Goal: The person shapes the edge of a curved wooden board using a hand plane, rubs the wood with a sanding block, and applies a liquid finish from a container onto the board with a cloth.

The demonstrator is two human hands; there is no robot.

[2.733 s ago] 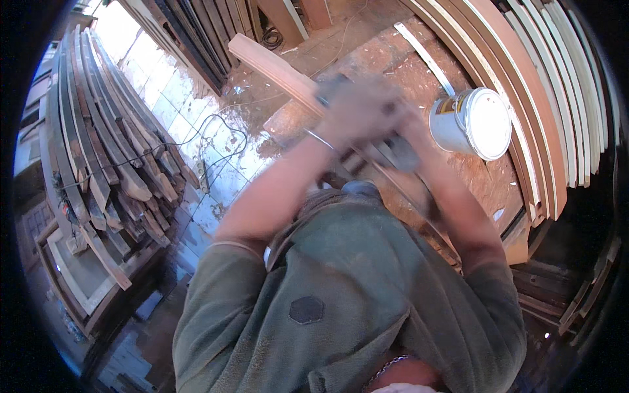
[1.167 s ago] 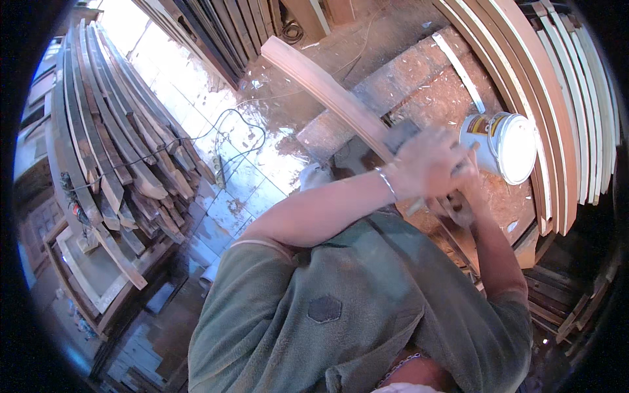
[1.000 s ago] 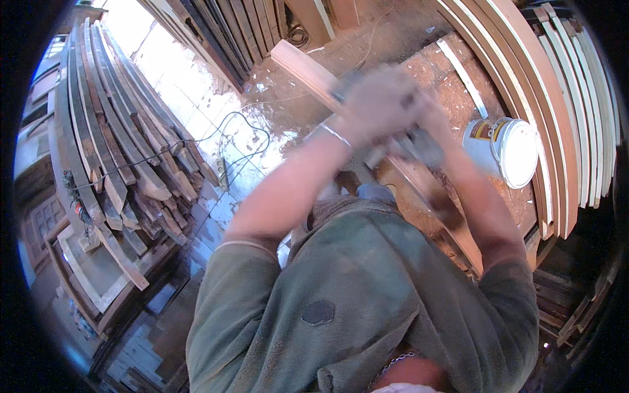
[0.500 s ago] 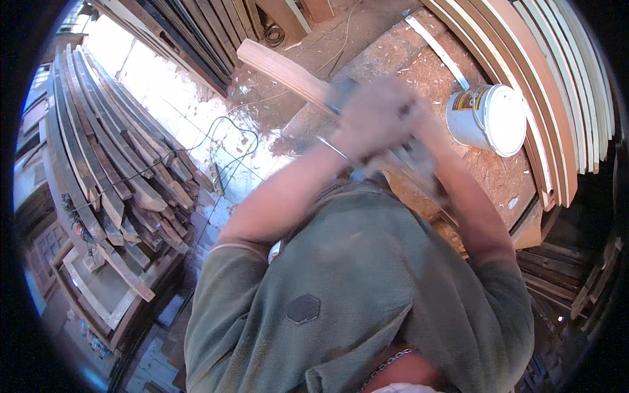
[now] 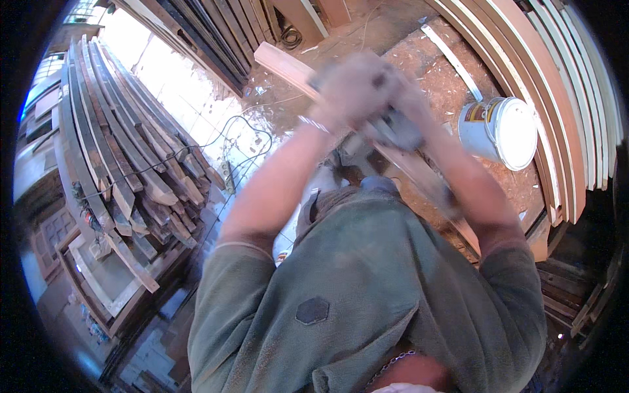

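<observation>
A long pale-brown wooden board (image 5: 284, 65) runs slantwise from the far left, beneath my hands, toward my right side. On top of it rests a dark grey tool that looks like a hand plane (image 5: 397, 133), blurred by motion and mostly covered by my hands. My left hand (image 5: 357, 88) is closed over its front part, with a bracelet at the wrist. My right hand (image 5: 413, 108) grips farther back, close against the left. Fingers of both hands are smeared, so their exact hold is hidden.
A white lidded bucket (image 5: 498, 133) stands to the right, near a pale strip (image 5: 452, 60). Curved stacks of boards (image 5: 531, 85) line the right edge. At left lies a large pile of timber (image 5: 124, 157), with a black cable (image 5: 246, 119) on the floor beside it.
Both hands and the plane have slid along the board toward its far-left end. The whole view has shifted slightly, while the bucket and timber stay in place.
</observation>
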